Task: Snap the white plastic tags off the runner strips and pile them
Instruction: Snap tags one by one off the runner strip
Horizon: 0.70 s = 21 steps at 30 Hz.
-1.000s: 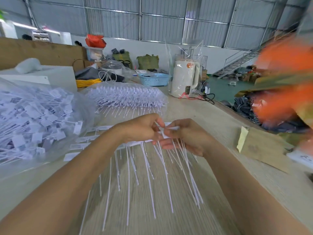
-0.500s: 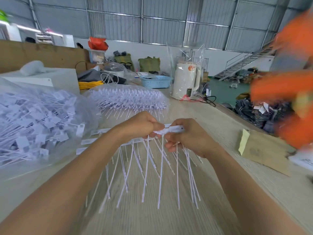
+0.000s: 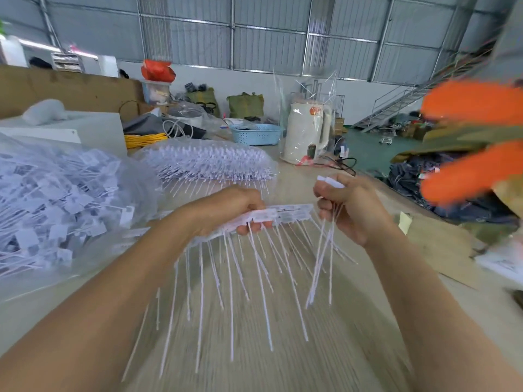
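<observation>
L hand (image 3: 226,210) gripped the runner strip (image 3: 283,215) w/ fingers curled under it and thumb on top, holding it roughly level above the table (image 3: 283,349). Unsnapped tags hung from the strip, their thin tails (image 3: 230,292) dangling down twd the tabletop. R hand (image 3: 348,207) was apart from the strip's end, fist closed round a small bunch of detached tags (image 3: 329,181); heads poked out above the thumb, tails trailed below the palm. Loose finished tags sat in a clear bag (image 3: 56,207) at left; a bundle of uncut strips (image 3: 209,162) lay further back, also in plastic.

Handling, as a guess: very light, tails springy and whippy, prone to tangle. Strip looked stiffer but thin, so likely flexes if held far from the break point. Best to pinch each tag at its flat head right by the runner and twist or bend sharply; pulling by the tail would prob just stretch or slip. Smooth plastic, so a full fistful could slide out.
</observation>
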Each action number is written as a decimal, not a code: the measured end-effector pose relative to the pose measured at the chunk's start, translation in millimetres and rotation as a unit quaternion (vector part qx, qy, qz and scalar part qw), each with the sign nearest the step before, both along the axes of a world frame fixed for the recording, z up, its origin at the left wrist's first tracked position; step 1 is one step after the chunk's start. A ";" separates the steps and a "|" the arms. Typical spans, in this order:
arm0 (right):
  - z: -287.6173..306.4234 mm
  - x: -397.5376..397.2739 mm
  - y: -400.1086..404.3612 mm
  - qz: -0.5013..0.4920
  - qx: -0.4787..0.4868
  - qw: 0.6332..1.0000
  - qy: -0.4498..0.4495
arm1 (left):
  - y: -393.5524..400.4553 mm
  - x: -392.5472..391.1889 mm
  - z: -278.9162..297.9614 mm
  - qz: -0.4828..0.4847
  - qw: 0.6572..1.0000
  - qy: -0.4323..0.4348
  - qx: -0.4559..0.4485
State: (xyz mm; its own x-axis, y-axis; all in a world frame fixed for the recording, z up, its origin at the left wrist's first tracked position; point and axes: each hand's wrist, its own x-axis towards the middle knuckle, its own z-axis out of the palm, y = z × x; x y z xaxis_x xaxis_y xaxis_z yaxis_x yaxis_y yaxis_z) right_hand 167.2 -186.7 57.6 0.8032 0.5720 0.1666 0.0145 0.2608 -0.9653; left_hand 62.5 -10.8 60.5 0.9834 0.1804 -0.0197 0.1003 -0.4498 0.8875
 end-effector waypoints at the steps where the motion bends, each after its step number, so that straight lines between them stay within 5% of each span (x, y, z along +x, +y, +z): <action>1: -0.9 0.6 0.7 0.014 -0.021 1.000 0.004 | -2.0 -0.6 0.6 -0.008 1.000 0.001 0.014; 11: -15.5 -21.2 20.7 0.129 -0.188 0.969 -0.099 | -4.0 -6.4 0.0 -0.066 0.991 0.028 0.111; 21: -15.8 -17.5 21.8 0.051 -0.138 0.978 -0.150 | 7.3 -5.4 -6.6 -0.021 0.996 -0.002 0.091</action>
